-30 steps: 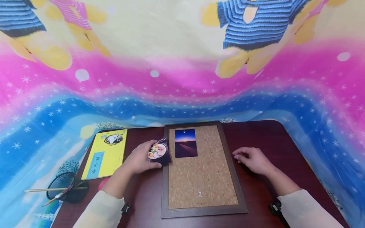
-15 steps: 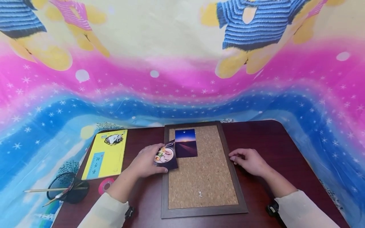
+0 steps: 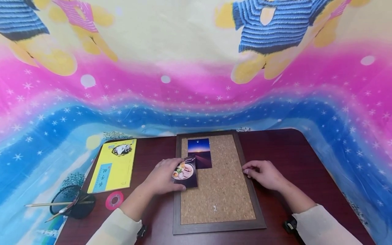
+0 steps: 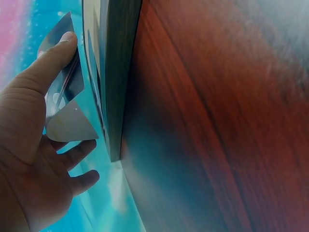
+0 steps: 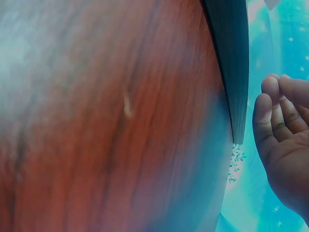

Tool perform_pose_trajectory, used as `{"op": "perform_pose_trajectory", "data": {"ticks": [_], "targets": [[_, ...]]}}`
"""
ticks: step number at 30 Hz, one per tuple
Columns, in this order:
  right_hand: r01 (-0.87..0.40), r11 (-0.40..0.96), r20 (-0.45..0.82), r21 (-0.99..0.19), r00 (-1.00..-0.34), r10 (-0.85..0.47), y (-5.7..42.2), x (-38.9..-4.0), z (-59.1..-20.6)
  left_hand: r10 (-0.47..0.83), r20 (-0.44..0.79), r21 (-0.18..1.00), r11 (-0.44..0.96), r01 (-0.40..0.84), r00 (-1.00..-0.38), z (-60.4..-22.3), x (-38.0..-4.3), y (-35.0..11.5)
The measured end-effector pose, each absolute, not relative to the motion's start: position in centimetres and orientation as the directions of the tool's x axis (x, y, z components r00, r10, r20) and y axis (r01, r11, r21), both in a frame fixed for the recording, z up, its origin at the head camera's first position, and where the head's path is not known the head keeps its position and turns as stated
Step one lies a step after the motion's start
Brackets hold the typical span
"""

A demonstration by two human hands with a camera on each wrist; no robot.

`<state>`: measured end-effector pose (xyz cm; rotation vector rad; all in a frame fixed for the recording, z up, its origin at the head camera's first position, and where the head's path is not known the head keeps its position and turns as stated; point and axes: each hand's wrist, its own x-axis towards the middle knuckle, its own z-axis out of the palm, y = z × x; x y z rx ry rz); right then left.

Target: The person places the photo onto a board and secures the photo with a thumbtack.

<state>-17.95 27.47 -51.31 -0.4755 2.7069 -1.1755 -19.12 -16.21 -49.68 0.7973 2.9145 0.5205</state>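
Note:
My left hand (image 3: pixel 163 176) pinches a photo print of a ramen bowl (image 3: pixel 185 174) between thumb and fingers. In the left wrist view the bent photo print (image 4: pixel 72 121) shows its pale back below the thumb. It overlaps the left frame edge of the cork board (image 3: pixel 217 190) and the lower part of a sunset photo (image 3: pixel 199 149), which is fixed with a small pin at its top. Beside the board's right edge is my right hand (image 3: pixel 264 175). Its fingers (image 5: pixel 263 108) are bent and the thumb comes close to the fingertips; whether something small sits between them is hidden.
A small clear or white object (image 3: pixel 215 208) lies low on the cork. On the left are a yellow book (image 3: pixel 117 170), a pink tape roll (image 3: pixel 114 200) and a black mesh pen cup (image 3: pixel 81 206) on its side with pencils. A patterned cloth (image 3: pixel 196 88) hangs behind the table.
My left hand has carried the ramen photo right and slightly toward me, from the board's left edge onto the cork. My right hand has shifted left to the frame.

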Motion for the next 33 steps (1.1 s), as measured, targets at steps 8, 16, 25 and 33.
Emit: {"op": "perform_pose_trajectory", "data": {"ticks": [8,16,25,33], "targets": [[-0.234,0.635,-0.011,-0.736,-0.934,-0.357,26.9,-17.9,-51.2,0.527,-0.015,0.304,0.812,0.498,-0.850,-49.6,-18.2,-15.1],[-0.259,0.590,0.014,-0.765,-0.922,-0.386,25.5,-18.0,-51.3,0.543,-0.018,0.290,0.806,0.515,-0.840,-49.6,-17.4,-14.0],[-0.276,0.602,0.029,-0.750,-0.922,-0.386,24.3,-17.9,-51.6,0.578,-0.021,0.280,0.787,0.550,-0.816,-49.7,-16.7,-13.1],[-0.297,0.589,0.039,-0.752,-0.911,-0.411,23.5,-17.8,-51.7,0.601,-0.033,0.263,0.776,0.574,-0.798,-49.5,-16.2,-12.1]]}}
